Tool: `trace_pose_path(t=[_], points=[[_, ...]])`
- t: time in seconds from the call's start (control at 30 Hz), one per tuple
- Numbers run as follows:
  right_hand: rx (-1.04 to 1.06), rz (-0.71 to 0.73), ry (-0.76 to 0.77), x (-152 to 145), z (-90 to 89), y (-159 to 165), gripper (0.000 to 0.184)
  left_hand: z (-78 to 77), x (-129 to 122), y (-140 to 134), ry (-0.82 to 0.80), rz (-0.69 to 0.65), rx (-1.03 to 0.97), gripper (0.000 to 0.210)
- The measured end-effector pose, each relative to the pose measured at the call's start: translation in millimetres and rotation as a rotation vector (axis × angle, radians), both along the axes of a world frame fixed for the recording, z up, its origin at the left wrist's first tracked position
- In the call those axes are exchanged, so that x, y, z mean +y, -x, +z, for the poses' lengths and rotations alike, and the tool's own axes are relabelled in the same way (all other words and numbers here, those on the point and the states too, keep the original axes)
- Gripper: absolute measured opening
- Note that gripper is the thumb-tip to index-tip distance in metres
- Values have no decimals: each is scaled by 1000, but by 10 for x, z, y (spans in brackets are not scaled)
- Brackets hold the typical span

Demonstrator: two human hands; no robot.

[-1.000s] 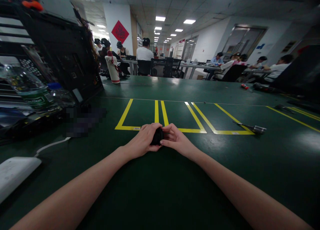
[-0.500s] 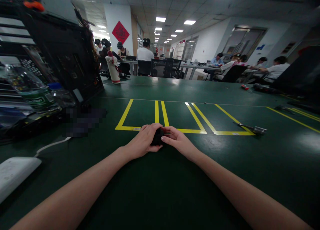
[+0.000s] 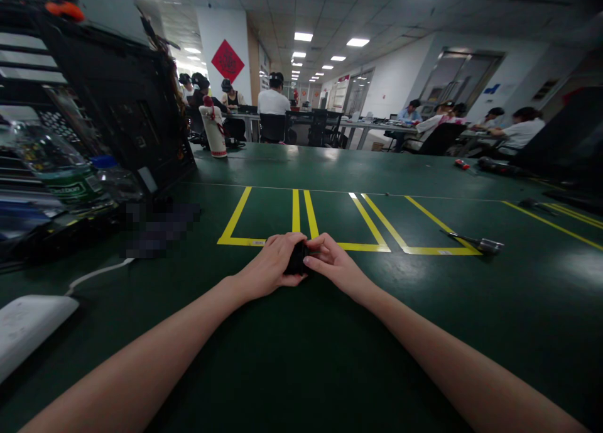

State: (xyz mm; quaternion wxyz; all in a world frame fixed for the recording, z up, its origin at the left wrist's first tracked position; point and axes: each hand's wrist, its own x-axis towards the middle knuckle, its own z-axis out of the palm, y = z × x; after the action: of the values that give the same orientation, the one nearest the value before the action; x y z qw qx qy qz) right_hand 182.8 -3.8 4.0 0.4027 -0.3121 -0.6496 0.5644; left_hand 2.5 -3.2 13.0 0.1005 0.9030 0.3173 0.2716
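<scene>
R fingers (image 3: pixel 325 239) higher, L hand (image 3: pixel 270 264) cupping blk obj (image 3: pixel 295 262)

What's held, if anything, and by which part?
A small black object: the left hand grips its left side; the right hand is at its right, contact unclear.

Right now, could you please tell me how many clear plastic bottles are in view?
2: a green-labelled bottle at the far left, and a blue-capped bottle just to its right. Others may be hidden behind the equipment.
</scene>
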Motion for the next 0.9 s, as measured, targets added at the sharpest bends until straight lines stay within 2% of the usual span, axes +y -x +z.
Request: trace_pose_path(t=[0.3,0.53,0.73,0.9], points=[[-64,-3,36,60,-35,-29,30,-10,8,-10,-3,14,11,61],[8,70,26,-2,12,-23,33,-13,9,-6,15,20,10,60],[-20,10,0,-24,31,-1,17,-1,2,-9,13,11,2,59],[-43,-13,2,-1,11,-5,23,1,0,-8,19,11,-1,58]])
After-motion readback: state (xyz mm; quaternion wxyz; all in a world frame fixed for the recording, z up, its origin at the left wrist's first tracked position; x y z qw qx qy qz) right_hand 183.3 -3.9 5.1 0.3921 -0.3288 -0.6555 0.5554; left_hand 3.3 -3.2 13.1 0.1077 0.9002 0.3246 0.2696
